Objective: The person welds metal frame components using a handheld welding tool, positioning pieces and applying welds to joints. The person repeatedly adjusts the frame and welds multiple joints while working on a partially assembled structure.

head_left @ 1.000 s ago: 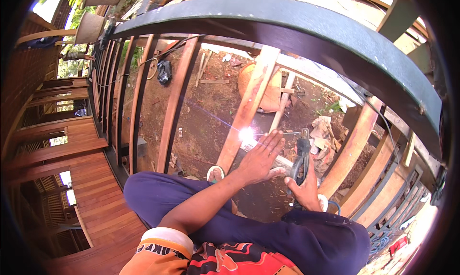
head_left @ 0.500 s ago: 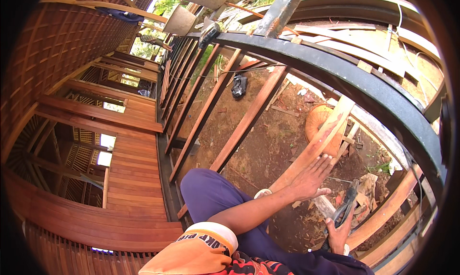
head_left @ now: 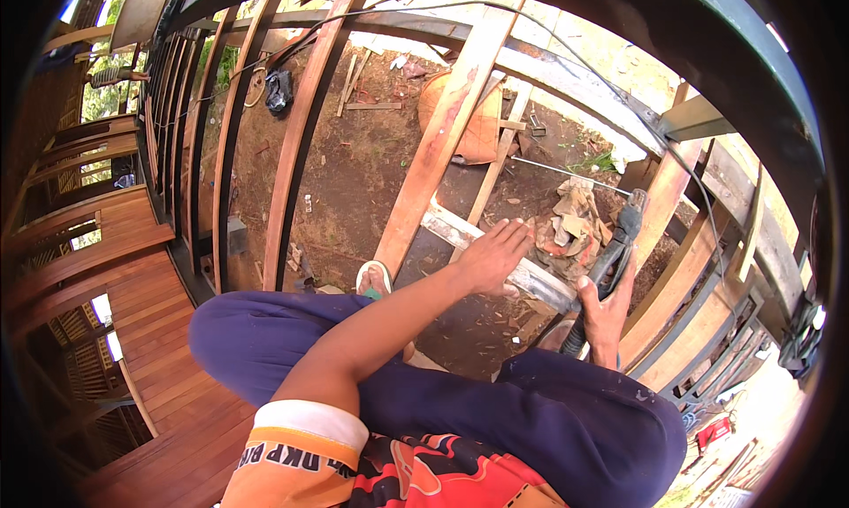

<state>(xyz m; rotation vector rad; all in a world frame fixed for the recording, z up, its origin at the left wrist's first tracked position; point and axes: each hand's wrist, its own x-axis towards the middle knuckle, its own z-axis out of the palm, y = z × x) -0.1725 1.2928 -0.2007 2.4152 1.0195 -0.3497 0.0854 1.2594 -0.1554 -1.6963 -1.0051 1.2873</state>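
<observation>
My right hand (head_left: pixel 607 318) wraps round the handle of a black welding electrode holder (head_left: pixel 623 234). A thin welding rod (head_left: pixel 566 174) sticks out of its jaw toward the left. My left hand (head_left: pixel 497 259) is open, its fingers stretched out, over a pale, worn bar (head_left: pixel 539 287) that runs between two beams. Whether the palm presses on the bar cannot be told. To the left of that hand, a reddish wooden beam (head_left: pixel 447 137) slants up toward the frame.
Below the open joists lies bare earth with an orange-brown rounded object (head_left: pixel 482 123), crumpled brown paper (head_left: pixel 575 221) and a black plastic bag (head_left: pixel 279 92). A dark steel beam (head_left: pixel 707 30) arches overhead, with a black cable (head_left: pixel 566 44) in front. My sandalled foot (head_left: pixel 374 278) is on a beam.
My view has swung to the right and down. The left hand has gone from the wooden beam to the pale bar. The right hand keeps hold of the electrode holder.
</observation>
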